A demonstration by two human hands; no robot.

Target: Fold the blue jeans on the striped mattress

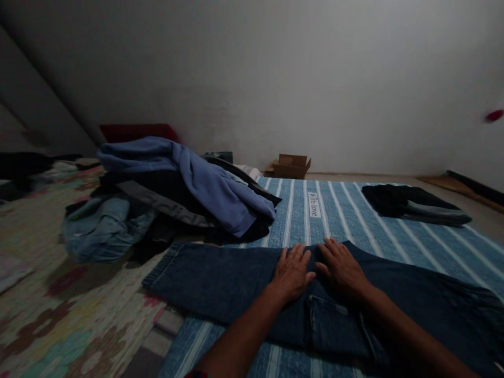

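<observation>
Dark blue jeans [220, 281] lie stretched sideways across a blue-and-white striped sheet [334, 202], with a gathered cuff at the left end. A stitched pocket shows below my hands. My left hand [292, 270] rests flat on the middle of the jeans, fingers spread. Close beside it, my right hand [342, 264] also lies flat on the denim, its fingers stretched towards the far edge. Neither hand grips anything. The waist end at the right runs partly out of view.
A heap of clothes with a blue-purple garment [205, 178] on top stands left, beside crumpled light jeans [106, 228]. Folded black clothing [413, 203] lies at the right. A cardboard box [290, 166] sits by the wall. Floral bedding [90, 315] covers the left.
</observation>
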